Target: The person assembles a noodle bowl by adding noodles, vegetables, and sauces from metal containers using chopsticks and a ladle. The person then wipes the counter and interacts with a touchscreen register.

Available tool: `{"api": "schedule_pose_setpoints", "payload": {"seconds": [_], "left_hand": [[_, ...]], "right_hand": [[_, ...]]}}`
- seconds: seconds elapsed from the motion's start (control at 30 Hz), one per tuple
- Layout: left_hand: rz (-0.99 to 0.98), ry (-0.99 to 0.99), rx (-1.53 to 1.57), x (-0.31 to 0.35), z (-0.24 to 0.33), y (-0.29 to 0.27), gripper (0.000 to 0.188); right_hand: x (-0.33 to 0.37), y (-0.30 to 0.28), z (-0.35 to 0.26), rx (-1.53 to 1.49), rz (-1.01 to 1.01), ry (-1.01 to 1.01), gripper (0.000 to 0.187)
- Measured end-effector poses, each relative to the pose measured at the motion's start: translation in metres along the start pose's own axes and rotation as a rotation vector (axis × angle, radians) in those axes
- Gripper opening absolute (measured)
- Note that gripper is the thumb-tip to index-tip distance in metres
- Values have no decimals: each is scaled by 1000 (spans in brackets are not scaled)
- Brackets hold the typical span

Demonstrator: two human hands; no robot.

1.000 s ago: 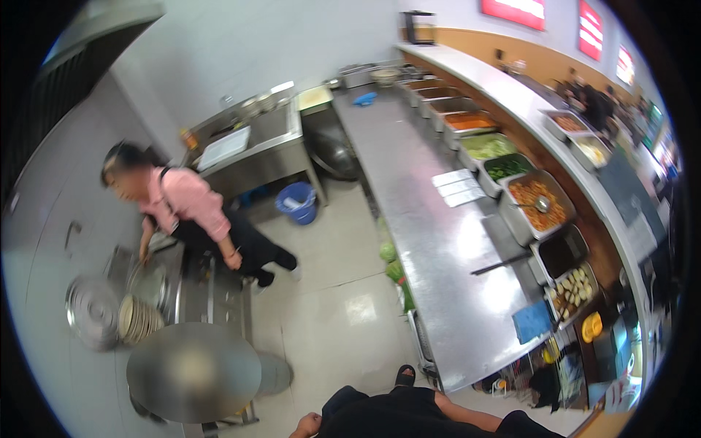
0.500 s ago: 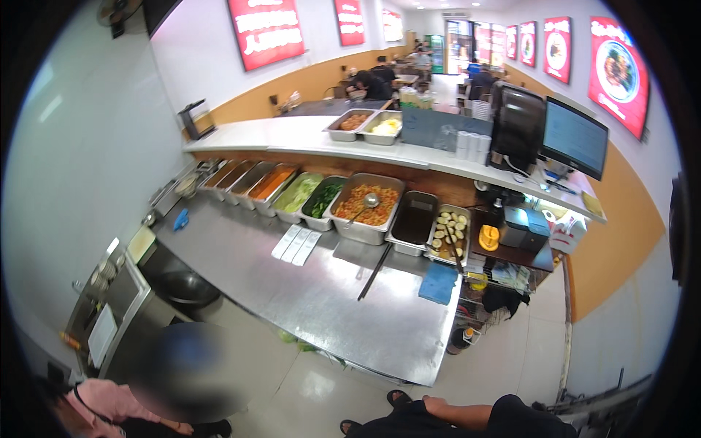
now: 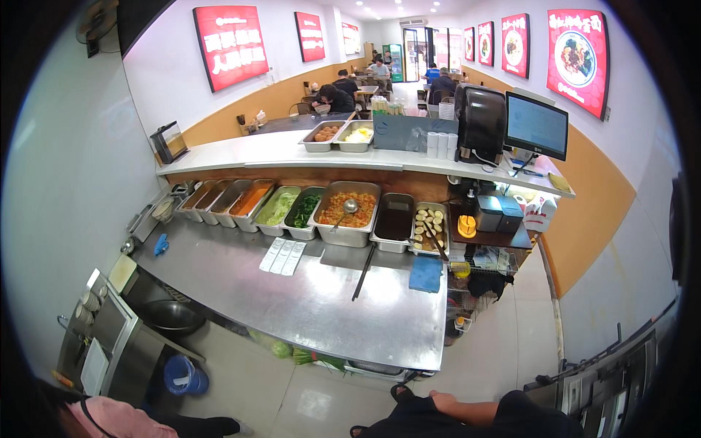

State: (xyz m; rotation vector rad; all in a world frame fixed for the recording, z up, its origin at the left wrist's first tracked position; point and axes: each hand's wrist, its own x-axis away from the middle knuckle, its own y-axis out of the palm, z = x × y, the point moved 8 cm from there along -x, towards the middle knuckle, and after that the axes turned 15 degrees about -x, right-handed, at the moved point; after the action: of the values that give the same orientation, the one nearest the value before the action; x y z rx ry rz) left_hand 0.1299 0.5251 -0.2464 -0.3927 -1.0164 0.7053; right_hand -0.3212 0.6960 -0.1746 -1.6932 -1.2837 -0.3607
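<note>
My right hand lies against my dark clothing at the lower edge, its fingers hidden from view. It is nearest to the front corner of the steel counter and holds nothing that I can see. My left hand is out of view. Along the back of the counter stands a row of steel food pans, among them one of orange-red diced food with a ladle in it. Beside it are a pan of dark liquid and one of pale round slices. Dark chopsticks lie in front.
A blue folded cloth and white packets lie on the counter. At lower left are a co-worker in pink, a blue bucket and a black wok. A monitor stands on the white shelf; diners sit beyond.
The view has shifted, so the counter and pans appear farther left. The co-worker in pink sits lower in the picture, and the blue bucket now shows plainly. My right hand stays at my clothing.
</note>
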Motion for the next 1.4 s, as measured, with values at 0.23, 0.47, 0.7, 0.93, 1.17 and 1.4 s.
{"api": "schedule_pose_setpoints", "payload": {"seconds": [0.23,0.47,0.7,0.93,1.17,1.4], "left_hand": [[16,-40,74,10,23,-2,37],[-7,-47,73,13,44,6,37],[12,-96,102,25,50,5,38],[36,-138,119,62,35,7,38],[17,-85,233,44,38,28,39],[43,-124,197,38,43,25,39]], "right_hand": [[-6,-16,-66,104,-171,-126,60],[-14,-32,-72,242,-281,-346,50],[23,-73,-97,100,-319,-800,23],[22,-90,-63,321,-296,-648,16],[15,-80,-62,357,-284,-729,21],[33,-109,-60,342,-232,-714,18]]}}
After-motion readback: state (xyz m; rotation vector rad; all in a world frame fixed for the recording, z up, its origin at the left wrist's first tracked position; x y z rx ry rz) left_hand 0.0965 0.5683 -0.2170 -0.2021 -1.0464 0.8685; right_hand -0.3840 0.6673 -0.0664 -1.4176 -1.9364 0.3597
